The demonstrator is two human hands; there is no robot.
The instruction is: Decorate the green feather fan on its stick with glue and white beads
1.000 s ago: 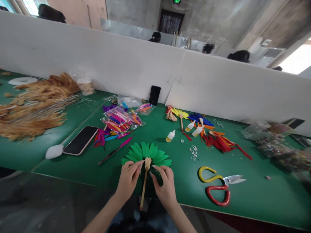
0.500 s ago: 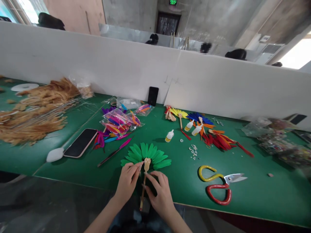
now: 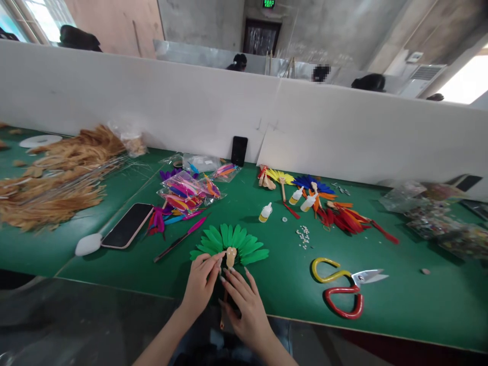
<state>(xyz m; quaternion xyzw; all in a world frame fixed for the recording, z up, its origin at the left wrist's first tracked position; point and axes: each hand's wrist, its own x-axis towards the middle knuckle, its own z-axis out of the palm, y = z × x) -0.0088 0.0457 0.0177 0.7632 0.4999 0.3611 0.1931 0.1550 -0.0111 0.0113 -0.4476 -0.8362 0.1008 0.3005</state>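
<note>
A green feather fan (image 3: 215, 239) lies spread at the table's front edge, its wooden handle pointing down towards me. Small white dots sit on the handle's rounded wooden top (image 3: 231, 253). My left hand (image 3: 202, 279) is closed in a pinch at the left side of that top, the forefinger tip touching it. My right hand (image 3: 244, 302) is closed on the handle just below, its fingers laid over the upper part and the thumb underneath. Most of the handle is hidden by the right hand; only its lower end (image 3: 222, 324) shows.
Right of the fan lie white beads (image 3: 303, 237), a glue bottle (image 3: 266, 212) and scissors (image 3: 356, 285). Yellow (image 3: 280, 176) and blue feather fans (image 3: 310, 185) lie behind. Leftward are bagged feathers (image 3: 186, 185), tweezers (image 3: 171, 249), a phone (image 3: 127, 226) and brown fibres (image 3: 53, 203).
My right hand has shifted up the handle, its fingers now reaching over the part just below the wooden top. My left hand and the fan stay nearly in place.
</note>
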